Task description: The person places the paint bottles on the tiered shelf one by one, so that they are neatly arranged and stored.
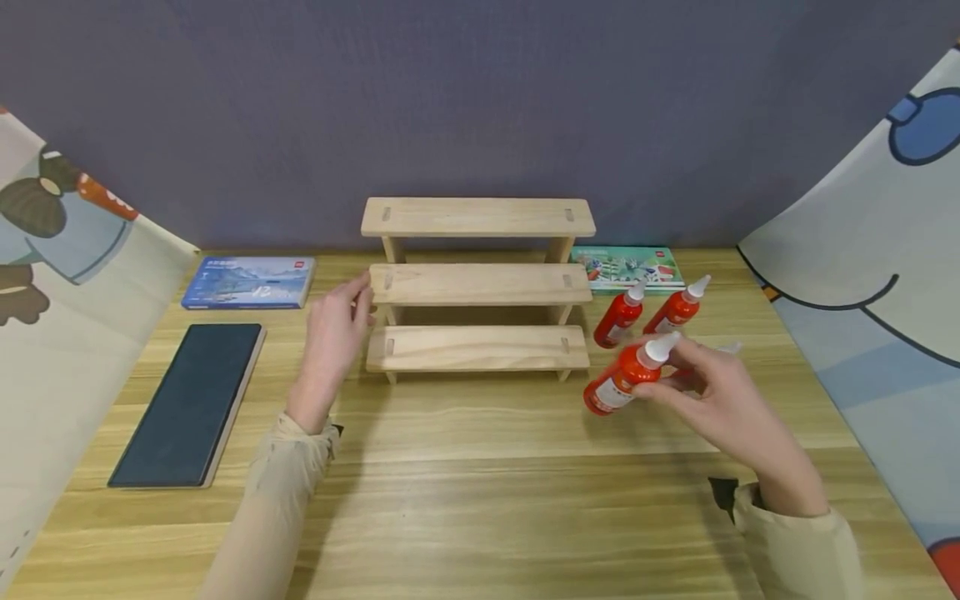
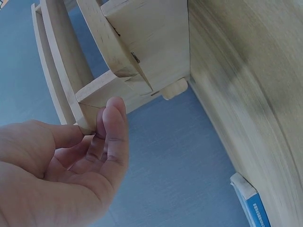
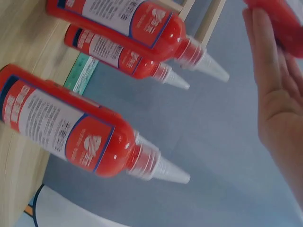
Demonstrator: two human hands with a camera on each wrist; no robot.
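At the left end of a three-tier wooden display rack (image 1: 480,285), my left hand (image 1: 337,329) pinches the end of the middle board. In the left wrist view, the thumb and fingers (image 2: 116,127) close on the board's corner. My right hand (image 1: 723,408) grips a red squeeze bottle (image 1: 617,385) with a white pointed nozzle, tilted, to the right of the lowest tier. Only part of that held bottle (image 3: 281,23) shows in the right wrist view. Behind it stand two similar bottles, a nearer one (image 1: 618,320) and another (image 1: 672,312). A further one is mostly hidden by the right hand.
A green illustrated box (image 1: 637,268) lies behind the bottles at the back right. On the left are a blue box (image 1: 249,282) with a landscape picture and a dark flat tablet-like panel (image 1: 187,404). A dark fabric wall (image 1: 480,100) rises behind the wooden table (image 1: 480,492).
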